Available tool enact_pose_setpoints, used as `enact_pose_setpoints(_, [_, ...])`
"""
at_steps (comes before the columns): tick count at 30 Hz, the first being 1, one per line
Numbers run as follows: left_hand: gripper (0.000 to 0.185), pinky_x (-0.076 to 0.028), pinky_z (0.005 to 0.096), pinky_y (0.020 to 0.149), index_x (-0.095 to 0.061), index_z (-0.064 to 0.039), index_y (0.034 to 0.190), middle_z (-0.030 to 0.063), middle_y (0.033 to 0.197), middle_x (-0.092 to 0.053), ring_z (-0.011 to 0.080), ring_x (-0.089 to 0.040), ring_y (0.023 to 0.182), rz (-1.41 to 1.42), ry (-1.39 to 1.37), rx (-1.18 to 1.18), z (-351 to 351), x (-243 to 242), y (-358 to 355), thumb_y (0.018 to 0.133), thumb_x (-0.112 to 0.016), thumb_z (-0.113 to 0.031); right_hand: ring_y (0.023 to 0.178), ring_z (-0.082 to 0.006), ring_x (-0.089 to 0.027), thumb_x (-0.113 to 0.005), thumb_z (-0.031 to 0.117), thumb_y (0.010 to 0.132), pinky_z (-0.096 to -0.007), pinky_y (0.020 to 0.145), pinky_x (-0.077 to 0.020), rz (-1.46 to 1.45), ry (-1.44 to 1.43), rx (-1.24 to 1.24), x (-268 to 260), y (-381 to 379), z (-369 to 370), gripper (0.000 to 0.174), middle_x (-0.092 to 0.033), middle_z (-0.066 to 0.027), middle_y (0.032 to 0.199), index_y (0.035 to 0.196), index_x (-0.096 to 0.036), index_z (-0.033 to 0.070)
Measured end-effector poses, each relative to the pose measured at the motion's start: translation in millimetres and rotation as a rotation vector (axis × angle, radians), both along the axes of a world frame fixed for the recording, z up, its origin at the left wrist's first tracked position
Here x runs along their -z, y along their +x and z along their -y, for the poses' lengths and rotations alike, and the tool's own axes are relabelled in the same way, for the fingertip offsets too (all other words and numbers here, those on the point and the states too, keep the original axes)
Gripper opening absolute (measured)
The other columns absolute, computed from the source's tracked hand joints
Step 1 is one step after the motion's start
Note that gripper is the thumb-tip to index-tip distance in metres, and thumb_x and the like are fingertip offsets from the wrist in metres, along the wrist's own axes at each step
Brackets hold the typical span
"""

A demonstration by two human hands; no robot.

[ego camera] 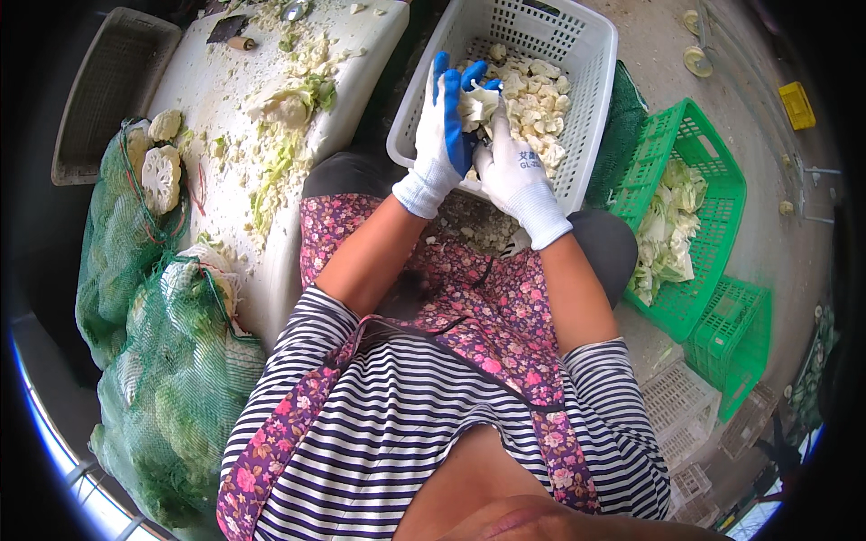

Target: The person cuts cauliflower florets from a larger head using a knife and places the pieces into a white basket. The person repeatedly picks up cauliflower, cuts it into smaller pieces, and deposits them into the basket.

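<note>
My left hand (441,128), in a white glove with a blue palm, is over a white plastic crate (400,138). Its fingers are spread around a piece of cauliflower (479,105) held against the palm. Opposite it, my right hand (515,162), also gloved, touches that piece with its index finger. A dark patch shows between the two hands, and I cannot tell whether the right hand grips a tool there. Cut cauliflower florets (538,101) lie in the crate below.
A white tabletop (223,135) at left bears cauliflower scraps (287,115) and a wooden-handled cleaver (229,28). Green mesh sacks (179,379) of cauliflower stand beside it. At right are a green crate (724,223) with leaf trimmings (670,230) and stacked crates (680,406).
</note>
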State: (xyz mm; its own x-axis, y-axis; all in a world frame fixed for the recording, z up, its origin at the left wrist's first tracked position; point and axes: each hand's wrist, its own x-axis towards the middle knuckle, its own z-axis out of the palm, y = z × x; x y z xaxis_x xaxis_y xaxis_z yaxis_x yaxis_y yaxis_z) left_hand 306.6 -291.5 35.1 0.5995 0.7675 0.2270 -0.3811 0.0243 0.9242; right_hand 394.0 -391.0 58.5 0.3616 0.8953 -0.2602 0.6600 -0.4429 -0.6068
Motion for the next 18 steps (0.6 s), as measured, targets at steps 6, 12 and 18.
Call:
enact_pose_setpoints(6, [0.074,-0.045,0.0423,0.1,-0.032,-0.017,0.152,0.0225,0.149,-0.04,0.0381,-0.042,0.135,-0.553,0.081,-0.047,-3.2,-43.7,-22.2,0.091,-0.065,-0.042,0.044,-0.0106,-0.052,-0.052,0.028,0.097,-0.025,0.038,-0.0408,-0.488,0.096,0.456,20.8,53.3,1.0,0.052,-0.067,-0.0093,0.074,0.138,-0.037,-0.001])
enact_pose_setpoints(12, [0.059,-0.03,0.0554,0.112,-0.05,-0.012,0.141,0.0278,0.14,-0.049,0.0444,-0.047,0.131,-0.79,0.955,-0.722,-56.6,-72.4,-149.7,0.087,-0.069,-0.029,0.048,-0.0087,-0.051,-0.058,0.03,0.094,-0.0252,0.04,-0.0405,-0.346,0.156,0.435,13.8,47.0,-6.6,0.047,-0.064,-0.0062,0.075,0.133,-0.043,0.008])
enact_pose_setpoints(18, [0.089,-0.04,0.0405,0.107,-0.028,0.003,0.15,0.0246,0.136,-0.054,0.0335,-0.051,0.129,-0.82,0.376,-0.771,-101.8,-30.6,-207.3,0.082,-0.075,-0.031,0.076,-0.0287,-0.065,-0.059,0.028,0.09,-0.0381,0.076,-0.0506,-0.157,0.175,-0.261,-33.7,-42.3,-90.7,0.045,-0.065,-0.0173,0.084,0.129,-0.055,0.007])
